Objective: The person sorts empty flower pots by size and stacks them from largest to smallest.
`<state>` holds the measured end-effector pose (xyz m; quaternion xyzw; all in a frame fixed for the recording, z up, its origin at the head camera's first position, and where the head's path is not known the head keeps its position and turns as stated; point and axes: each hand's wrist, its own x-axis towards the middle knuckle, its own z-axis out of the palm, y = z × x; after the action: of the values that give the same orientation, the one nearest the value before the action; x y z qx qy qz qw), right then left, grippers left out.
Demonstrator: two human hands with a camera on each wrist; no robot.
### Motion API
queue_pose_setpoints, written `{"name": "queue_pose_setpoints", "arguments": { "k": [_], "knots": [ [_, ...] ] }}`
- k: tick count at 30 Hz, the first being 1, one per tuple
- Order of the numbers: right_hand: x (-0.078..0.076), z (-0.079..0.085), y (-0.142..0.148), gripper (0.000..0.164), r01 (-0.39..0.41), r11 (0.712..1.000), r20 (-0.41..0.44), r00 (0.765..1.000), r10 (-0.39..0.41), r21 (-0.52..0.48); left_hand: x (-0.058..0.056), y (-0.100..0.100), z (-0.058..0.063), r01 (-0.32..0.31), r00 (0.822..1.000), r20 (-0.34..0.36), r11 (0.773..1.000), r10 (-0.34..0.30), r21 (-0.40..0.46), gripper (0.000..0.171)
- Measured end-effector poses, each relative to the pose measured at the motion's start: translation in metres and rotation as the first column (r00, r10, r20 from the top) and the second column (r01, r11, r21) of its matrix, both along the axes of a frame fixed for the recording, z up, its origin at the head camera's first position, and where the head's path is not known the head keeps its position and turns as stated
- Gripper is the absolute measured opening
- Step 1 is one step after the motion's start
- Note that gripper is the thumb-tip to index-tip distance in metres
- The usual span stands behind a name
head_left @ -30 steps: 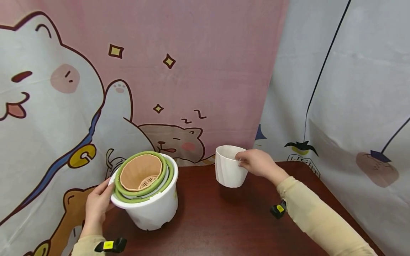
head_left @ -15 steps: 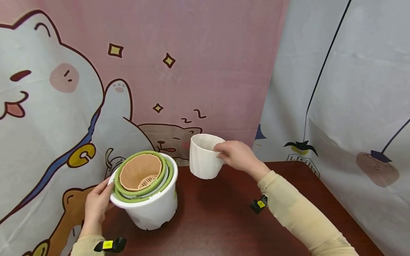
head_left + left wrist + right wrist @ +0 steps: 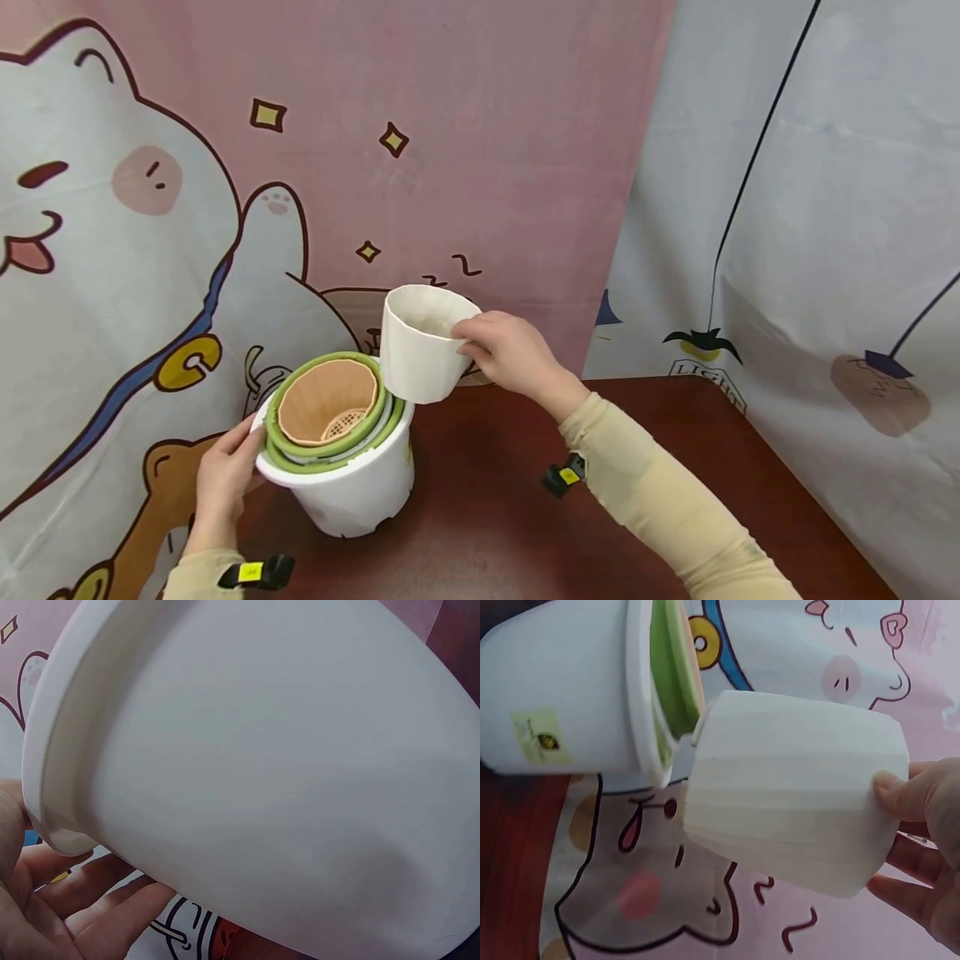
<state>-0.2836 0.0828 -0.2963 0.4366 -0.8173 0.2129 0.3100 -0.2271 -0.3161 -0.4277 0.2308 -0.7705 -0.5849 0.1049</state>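
Note:
A big white flowerpot (image 3: 352, 500) stands on the table, tilted a little, with green, grey and orange pots nested inside it. The orange pot (image 3: 322, 400), with a perforated base, is innermost; a green pot's rim (image 3: 283, 450) circles it. My left hand (image 3: 225, 475) grips the big pot's rim at its left side, thumb on top and fingers beneath, as the left wrist view also shows. My right hand (image 3: 513, 354) pinches the rim of a smaller white faceted flowerpot (image 3: 416, 362), held in the air beside the nested pots' right edge. Its inside is partly visible.
The dark red-brown table (image 3: 510, 508) runs to a right edge beside a pale curtain (image 3: 810, 250). A pink cloth backdrop with cartoon animals (image 3: 487, 167) hangs close behind the pots.
My right hand has carried the small white flowerpot left and upward, from over the table's middle to beside the nested pots. My left hand keeps its grip on the big pot.

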Motion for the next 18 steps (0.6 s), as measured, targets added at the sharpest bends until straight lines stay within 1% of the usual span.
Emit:
{"name": "queue_pose_setpoints", "arguments": {
  "k": [7, 14, 18],
  "knots": [
    [0.005, 0.009, -0.026, 0.017, -0.067, 0.997, -0.082, 0.995, 0.063, -0.047, 0.001, 0.000, 0.001, -0.001, 1.000, 0.001, 1.000, 0.001, -0.002, 0.065],
    [0.010, 0.017, -0.052, 0.018, -0.102, 0.995, -0.093, 0.991, 0.100, -0.016, 0.000, -0.001, 0.000, 0.000, 1.000, 0.003, 1.000, 0.000, 0.003, 0.066],
    [0.011, 0.020, -0.065, 0.019, -0.123, 0.992, -0.120, 0.985, 0.121, -0.004, 0.001, 0.000, 0.000, 0.000, 1.000, -0.007, 1.000, 0.000, -0.001, 0.065]
  ]
}}
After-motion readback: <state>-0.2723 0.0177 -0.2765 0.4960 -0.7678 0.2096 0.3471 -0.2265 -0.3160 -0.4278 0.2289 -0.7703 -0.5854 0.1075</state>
